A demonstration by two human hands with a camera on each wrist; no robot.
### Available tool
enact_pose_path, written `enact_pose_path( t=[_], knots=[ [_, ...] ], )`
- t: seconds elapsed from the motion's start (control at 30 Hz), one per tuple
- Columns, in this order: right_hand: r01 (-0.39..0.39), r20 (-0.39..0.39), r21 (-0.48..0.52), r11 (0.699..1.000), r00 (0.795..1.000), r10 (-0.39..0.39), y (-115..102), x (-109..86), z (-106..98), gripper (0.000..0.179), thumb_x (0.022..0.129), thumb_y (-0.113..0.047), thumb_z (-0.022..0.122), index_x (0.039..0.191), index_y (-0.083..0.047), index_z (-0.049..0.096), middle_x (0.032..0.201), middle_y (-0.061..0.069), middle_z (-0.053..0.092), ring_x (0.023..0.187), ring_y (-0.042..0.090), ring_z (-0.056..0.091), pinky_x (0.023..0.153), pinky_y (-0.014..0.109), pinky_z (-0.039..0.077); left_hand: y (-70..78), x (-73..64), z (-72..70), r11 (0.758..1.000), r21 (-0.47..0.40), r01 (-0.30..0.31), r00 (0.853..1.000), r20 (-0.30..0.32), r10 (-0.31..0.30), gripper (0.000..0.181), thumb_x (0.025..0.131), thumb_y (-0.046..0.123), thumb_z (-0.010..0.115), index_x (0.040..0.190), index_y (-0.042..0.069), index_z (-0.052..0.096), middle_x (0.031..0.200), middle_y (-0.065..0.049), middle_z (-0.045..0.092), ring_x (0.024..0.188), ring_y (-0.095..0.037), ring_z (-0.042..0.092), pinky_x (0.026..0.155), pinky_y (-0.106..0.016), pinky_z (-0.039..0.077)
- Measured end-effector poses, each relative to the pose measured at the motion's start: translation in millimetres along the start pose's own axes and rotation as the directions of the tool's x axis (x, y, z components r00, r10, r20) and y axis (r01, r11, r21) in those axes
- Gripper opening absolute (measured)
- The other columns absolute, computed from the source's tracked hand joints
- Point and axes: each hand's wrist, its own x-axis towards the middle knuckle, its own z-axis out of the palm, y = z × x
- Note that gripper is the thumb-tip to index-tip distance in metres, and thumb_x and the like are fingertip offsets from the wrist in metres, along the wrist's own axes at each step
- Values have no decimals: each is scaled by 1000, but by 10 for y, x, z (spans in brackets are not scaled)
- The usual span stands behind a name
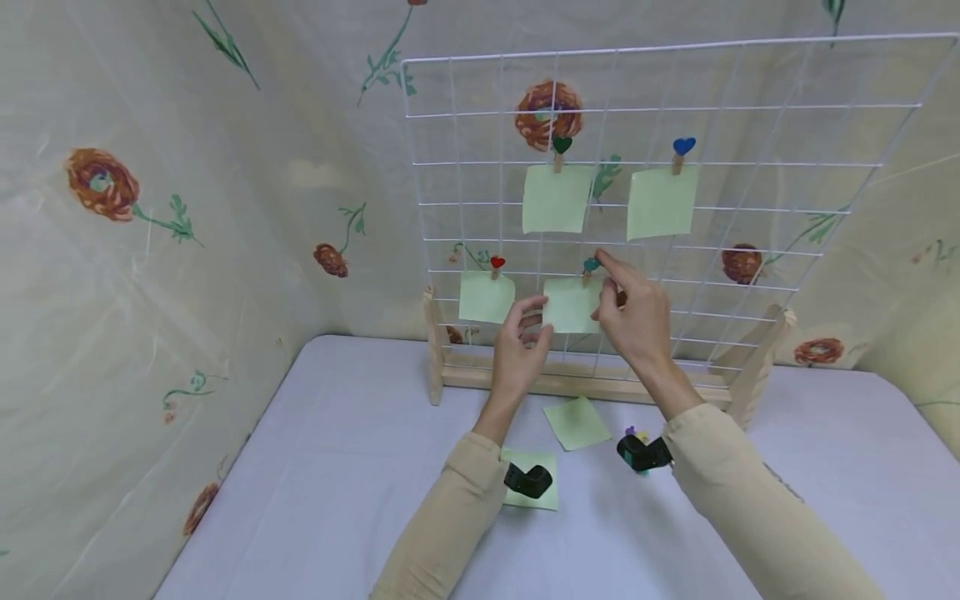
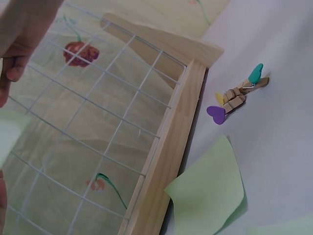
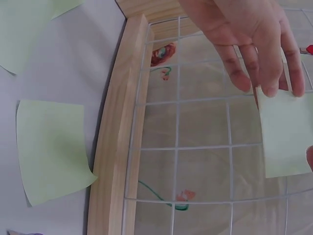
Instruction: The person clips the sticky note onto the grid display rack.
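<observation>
My left hand pinches the left edge of a pale green paper note, thumb in front and fingers behind, as the right wrist view shows. At the note's top is a small wooden clothespin with a teal heart. My right hand grips this clothespin, its index fingertip at the heart and its other fingers curled by the note's right edge. The note lies against a white wire grid. Just left of it hangs another note under a red heart clothespin.
Higher on the grid, two notes hang from green and blue heart clothespins. A wooden base holds the grid upright. Two loose notes and several clothespins lie on the white table. Flowered cloth surrounds it.
</observation>
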Motion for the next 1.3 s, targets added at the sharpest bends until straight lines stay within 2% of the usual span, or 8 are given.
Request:
enact_pose_path(
  t=[0.2, 0.3, 0.47, 0.63, 0.77, 0.93, 1.0, 1.3],
  knots=[
    [-23, 3, 38, 999, 1000, 23, 3, -18, -40, 39, 91, 3, 43, 124, -4, 62, 116, 12, 68, 45, -11, 51, 36, 10, 32, -56, -19, -1, 1000, 14, -25, 1000, 4, 25, 36, 89, -6, 57, 124, -1, 52, 126, -17, 56, 108, -32, 61, 82, -36, 54],
    [-27, 2, 66, 997, 1000, 27, 4, -37, -63, 36, 91, 3, 44, 122, -3, 63, 114, 12, 68, 46, -18, 45, 38, 9, 34, -74, -29, -1, 999, 20, -37, 999, 8, 37, 35, 89, -6, 57, 123, -2, 52, 126, -17, 57, 108, -32, 61, 81, -36, 55],
    [-40, -5, 95, 995, 999, 41, 35, -97, -112, 28, 92, 1, 48, 112, -1, 66, 104, 13, 70, 45, -14, 47, 39, 9, 35, -76, -41, 3, 998, 20, -54, 999, 9, 54, 34, 89, -5, 57, 122, -2, 53, 125, -17, 57, 108, -32, 62, 81, -33, 55],
    [-91, -22, 111, 990, 995, 94, 92, -188, -164, 17, 92, -4, 54, 102, 1, 66, 90, 13, 68, 44, -9, 49, 39, 10, 36, -96, -64, 0, 995, 39, -94, 995, 22, 94, 32, 88, -6, 57, 120, -3, 54, 124, -19, 58, 107, -33, 62, 79, -35, 56],
    [-142, 7, 94, 985, 990, 142, 158, -282, -186, 16, 92, -11, 57, 100, 1, 65, 84, 11, 66, 46, -6, 51, 41, 11, 38, -204, -54, 14, 991, 59, -116, 993, 33, 115, 32, 87, -7, 57, 118, -3, 55, 123, -18, 59, 107, -32, 62, 78, -34, 56],
    [-178, 45, 76, 981, 984, 175, 257, -415, -187, 16, 92, -15, 60, 95, -1, 65, 78, 10, 66, 48, -1, 55, 43, 12, 39, -427, -24, 42, 995, 66, -81, 996, 46, 78, 32, 88, -2, 60, 119, 5, 57, 123, -11, 61, 109, -24, 62, 79, -26, 55],
    [-188, 55, 61, 980, 981, 184, 292, -466, -188, 15, 92, -16, 60, 93, -1, 65, 76, 9, 66, 49, -1, 55, 44, 12, 40, -464, -36, 24, 996, 72, -58, 997, 54, 54, 32, 88, 0, 61, 119, 8, 58, 122, -8, 61, 110, -21, 61, 80, -23, 54],
    [-296, 77, 25, 955, 953, 293, 395, -660, -226, 14, 91, -16, 58, 87, -4, 63, 73, 9, 64, 50, 0, 56, 46, 13, 41, -604, -126, -75, 991, 134, 0, 996, 90, -12, 29, 90, 5, 61, 117, 11, 59, 115, -7, 65, 106, -20, 64, 78, -27, 54]
  ],
)
